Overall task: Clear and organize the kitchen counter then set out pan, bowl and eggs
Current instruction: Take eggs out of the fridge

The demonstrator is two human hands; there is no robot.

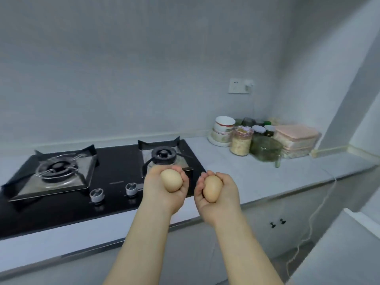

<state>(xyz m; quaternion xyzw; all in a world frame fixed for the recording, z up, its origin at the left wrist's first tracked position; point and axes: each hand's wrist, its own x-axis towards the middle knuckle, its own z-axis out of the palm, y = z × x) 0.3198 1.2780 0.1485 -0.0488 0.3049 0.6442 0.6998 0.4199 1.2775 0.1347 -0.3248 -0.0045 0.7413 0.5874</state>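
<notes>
With each palm-up hand cupping one smooth tan egg, left hand and right hand hover over the pale stone surface; setting out eggs is underway, and gentle placement comes next.

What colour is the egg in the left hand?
Light brown: the egg in the left hand, best in head view.

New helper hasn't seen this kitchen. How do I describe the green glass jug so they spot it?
Follow the grey counter right from the black stove to the cluster in the far corner. At the cluster's front, between the clear jar of pale yellow bits and the pink lidded box, sits the jug. It alone is wide, low, green-tinted glass, with a handle toward the viewer.
</notes>
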